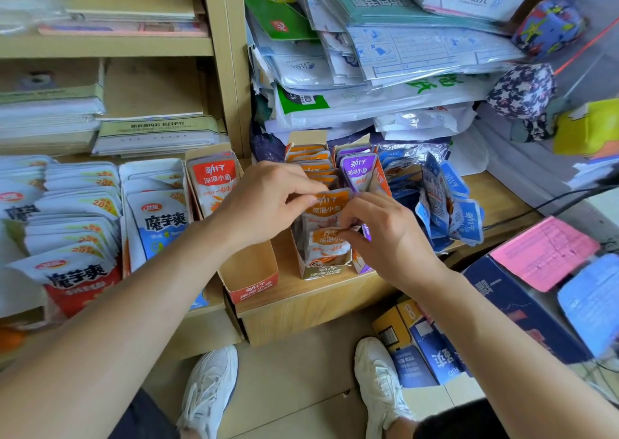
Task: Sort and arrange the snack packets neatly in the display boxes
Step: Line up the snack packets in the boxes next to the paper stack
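An orange display box [323, 269] stands on the wooden counter, filled front to back with orange snack packets [326, 206]. My left hand [264, 201] pinches the top of an upright orange packet in the box's middle. At the same row, my right hand [385, 234] grips the packets from the right side, its fingers curled around their edges. To the right of it stands a purple box with purple packets [356, 170]. On the left is a red box [253, 283] with a red packet [214, 180] at its back and a bare front part.
Loose blue packets [449, 204] lie heaped right of the boxes. White snack packets [77, 211] fill boxes at the left. Stacked paper goods [385, 70] crowd the shelf behind. Cartons [432, 341] sit on the floor by my white shoes [378, 378].
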The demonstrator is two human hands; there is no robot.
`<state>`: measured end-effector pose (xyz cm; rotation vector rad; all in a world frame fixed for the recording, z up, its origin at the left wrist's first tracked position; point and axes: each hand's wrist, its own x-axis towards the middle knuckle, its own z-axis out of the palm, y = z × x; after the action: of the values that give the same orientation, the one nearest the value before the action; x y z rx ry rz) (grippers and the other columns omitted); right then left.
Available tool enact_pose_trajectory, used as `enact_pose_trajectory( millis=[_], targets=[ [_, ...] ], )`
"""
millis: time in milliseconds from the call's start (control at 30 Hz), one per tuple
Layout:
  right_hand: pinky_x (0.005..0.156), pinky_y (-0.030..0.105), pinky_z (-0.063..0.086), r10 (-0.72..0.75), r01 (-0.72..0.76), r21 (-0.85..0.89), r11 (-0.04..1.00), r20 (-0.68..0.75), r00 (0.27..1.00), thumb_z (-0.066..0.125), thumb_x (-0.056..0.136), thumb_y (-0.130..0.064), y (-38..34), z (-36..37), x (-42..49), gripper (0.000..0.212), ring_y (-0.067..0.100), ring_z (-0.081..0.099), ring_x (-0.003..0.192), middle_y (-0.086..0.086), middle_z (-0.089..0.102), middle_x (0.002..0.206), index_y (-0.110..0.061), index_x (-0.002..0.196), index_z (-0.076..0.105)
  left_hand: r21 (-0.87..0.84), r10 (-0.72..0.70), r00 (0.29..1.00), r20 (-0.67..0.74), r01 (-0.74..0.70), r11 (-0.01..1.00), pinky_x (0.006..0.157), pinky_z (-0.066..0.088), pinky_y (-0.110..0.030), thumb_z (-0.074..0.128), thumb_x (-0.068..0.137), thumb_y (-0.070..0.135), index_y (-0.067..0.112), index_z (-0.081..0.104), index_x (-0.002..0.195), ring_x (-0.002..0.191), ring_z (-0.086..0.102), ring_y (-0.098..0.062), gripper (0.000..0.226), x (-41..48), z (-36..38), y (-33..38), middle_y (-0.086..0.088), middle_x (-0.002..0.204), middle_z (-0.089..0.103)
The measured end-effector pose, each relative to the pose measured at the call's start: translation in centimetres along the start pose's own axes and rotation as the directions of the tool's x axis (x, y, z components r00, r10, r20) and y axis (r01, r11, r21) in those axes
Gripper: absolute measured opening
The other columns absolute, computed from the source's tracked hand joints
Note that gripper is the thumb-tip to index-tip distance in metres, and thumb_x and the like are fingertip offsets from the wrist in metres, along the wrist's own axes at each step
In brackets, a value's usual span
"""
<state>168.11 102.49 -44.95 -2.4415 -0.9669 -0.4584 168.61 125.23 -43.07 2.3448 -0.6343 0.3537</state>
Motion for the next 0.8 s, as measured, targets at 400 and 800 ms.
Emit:
enact_pose_trajectory(
  millis=[400, 800],
  targets=[
    [0.076, 0.045, 0.053, 0.097, -0.097, -0.037, 0.995, 0.019, 0.995, 0.088, 0.072, -0.017, -0.2, 0.2, -0.1, 0.046, 0.024, 0.054, 0.098, -0.001, 0.062, 0.102, -0.013, 0.107, 0.059, -0.286, -0.229, 0.926, 0.302, 0.317, 0.904, 0.085, 0.057, -0.026, 0.074, 0.09, 0.013, 0.018, 0.079, 0.104, 0.09, 0.071, -0.004, 0.016, 0.2, 0.7, -0.7, 0.011, 0.095, 0.077],
    [0.088, 0.038, 0.035, 0.045, -0.03, -0.072, 0.997, 0.205, 0.978, 0.086, 0.075, -0.023, -0.2, -0.6, -1.0, 0.03, 0.012, 0.044, 0.1, -0.006, 0.068, 0.101, -0.023, 0.104, 0.076, 0.162, -0.211, 0.95, 0.232, 0.176, 0.971, 0.081, 0.056, -0.038, 0.075, 0.089, 0.034, 0.038, 0.076, 0.107, 0.094, 0.064, -0.006, 0.019, -0.6, 0.4, -1.9, 0.016, 0.104, 0.072]
  ],
)
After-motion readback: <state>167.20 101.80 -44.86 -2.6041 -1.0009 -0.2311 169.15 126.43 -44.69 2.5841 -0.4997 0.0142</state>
